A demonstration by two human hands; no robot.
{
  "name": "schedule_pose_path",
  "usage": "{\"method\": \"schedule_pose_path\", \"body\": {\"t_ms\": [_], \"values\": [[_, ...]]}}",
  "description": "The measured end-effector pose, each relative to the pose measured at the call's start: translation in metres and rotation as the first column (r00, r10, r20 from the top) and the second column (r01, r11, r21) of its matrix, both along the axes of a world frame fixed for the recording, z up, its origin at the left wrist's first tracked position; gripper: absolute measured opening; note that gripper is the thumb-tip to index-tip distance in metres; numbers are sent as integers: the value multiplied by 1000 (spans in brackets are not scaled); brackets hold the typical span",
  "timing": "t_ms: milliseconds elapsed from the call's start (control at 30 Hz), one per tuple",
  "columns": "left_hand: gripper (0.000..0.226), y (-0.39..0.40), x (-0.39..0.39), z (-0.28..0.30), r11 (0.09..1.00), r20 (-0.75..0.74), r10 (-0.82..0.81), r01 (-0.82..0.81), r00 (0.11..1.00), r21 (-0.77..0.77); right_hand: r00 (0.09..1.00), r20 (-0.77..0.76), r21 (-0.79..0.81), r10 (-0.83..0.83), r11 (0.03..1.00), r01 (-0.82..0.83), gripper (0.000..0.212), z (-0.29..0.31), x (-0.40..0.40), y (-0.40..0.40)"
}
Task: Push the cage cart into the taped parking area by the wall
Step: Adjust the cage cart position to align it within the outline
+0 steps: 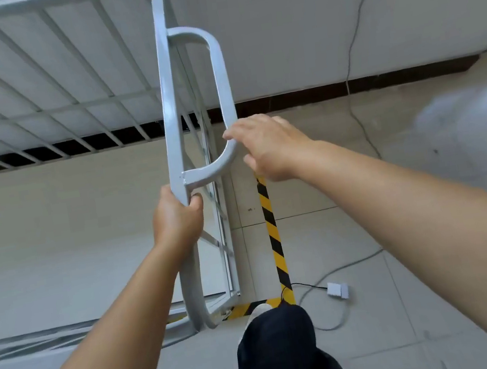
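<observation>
A grey cage cart (41, 88) stands against the wall (305, 17), inside the striped floor tape (272, 230). The left hand (176, 219) grips its upright frame post; the right hand (268, 146), fingers spread and relaxed, touches the looped handle (217, 61).

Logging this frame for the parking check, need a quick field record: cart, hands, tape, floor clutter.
cage cart: grey, wire-panelled, close to the wall
left hand: grips the cart's corner post, just below the loop handle
right hand: fingers relaxed, at the handle's lower bend, not wrapped round it
hazard tape: yellow-black, along the cart's right side, corner near the shoe
floor clutter: white adapter with cables, right of the tape
</observation>
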State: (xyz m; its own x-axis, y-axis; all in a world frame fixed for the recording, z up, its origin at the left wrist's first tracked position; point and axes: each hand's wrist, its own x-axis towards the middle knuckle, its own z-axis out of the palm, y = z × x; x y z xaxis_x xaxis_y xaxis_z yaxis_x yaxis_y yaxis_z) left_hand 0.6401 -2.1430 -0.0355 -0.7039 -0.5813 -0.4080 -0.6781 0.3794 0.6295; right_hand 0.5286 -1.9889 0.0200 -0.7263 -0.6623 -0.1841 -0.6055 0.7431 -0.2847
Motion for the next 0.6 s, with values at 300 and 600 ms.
{"method": "schedule_pose_path", "body": {"t_ms": [300,600], "values": [[14,-8,-15,1,994,94,43,-53,995,99,892,-55,259,449,869,-422,56,-10,-76,-30],[119,-32,-65,30,966,348,-240,186,906,181,563,-46,481,825,512,-712,22,-19,-174,-74]]}}
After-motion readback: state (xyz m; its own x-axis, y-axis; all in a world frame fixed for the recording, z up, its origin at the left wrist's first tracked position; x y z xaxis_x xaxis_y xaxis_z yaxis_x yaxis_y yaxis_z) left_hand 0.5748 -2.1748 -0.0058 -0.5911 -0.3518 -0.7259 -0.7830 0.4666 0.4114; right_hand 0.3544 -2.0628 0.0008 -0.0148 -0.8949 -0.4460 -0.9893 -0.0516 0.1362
